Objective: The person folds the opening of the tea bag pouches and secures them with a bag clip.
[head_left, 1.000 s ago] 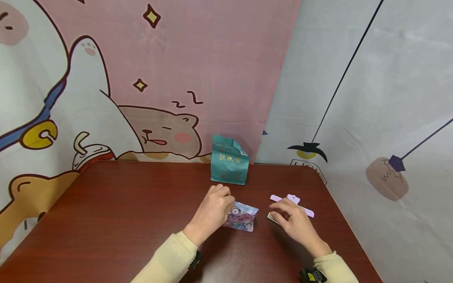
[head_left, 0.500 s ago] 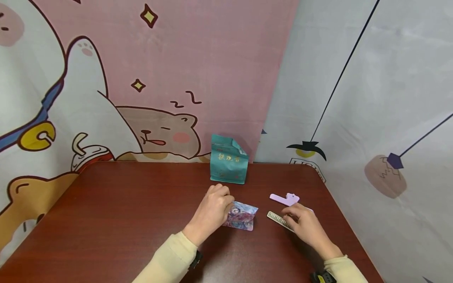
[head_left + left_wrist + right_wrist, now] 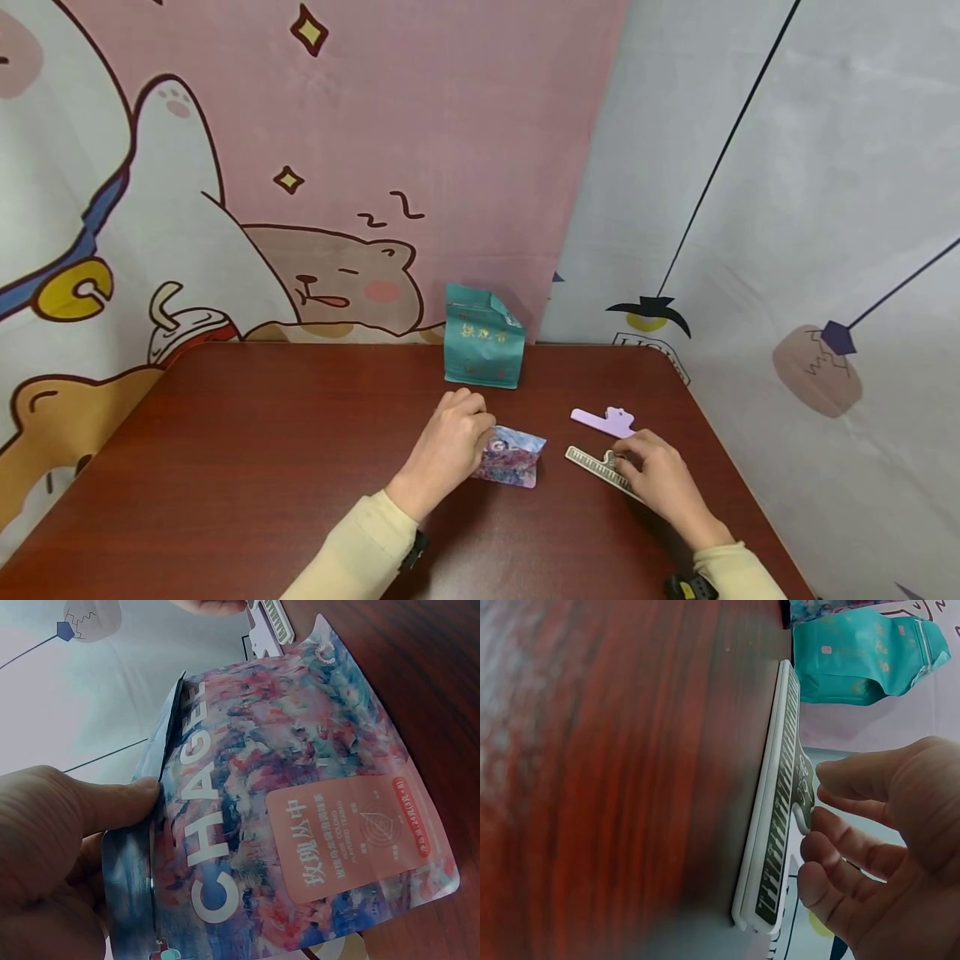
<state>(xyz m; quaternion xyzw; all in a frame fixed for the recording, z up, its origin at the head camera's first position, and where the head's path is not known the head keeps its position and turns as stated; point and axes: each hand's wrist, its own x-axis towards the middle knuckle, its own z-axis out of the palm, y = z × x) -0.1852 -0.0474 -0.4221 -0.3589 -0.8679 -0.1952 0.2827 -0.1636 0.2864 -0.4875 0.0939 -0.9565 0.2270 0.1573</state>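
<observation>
While L hand (image 3: 448, 446) pinches the open top edge of the pouch (image 3: 512, 457) at table (image 3: 247, 467) centre, fingers curled on it, R hand (image 3: 656, 479) grips the white clip (image 3: 596, 468) by its handle, just right of pouch. Purple clip (image 3: 603, 419) lies behind; teal bag (image 3: 482, 346) stands at back.

In front of me: two pouches, one teal pouch (image 3: 483, 347) and one floral pouch (image 3: 512, 457); two sealing clips, one lilac clip (image 3: 602, 421), one white clip (image 3: 597, 468).
</observation>
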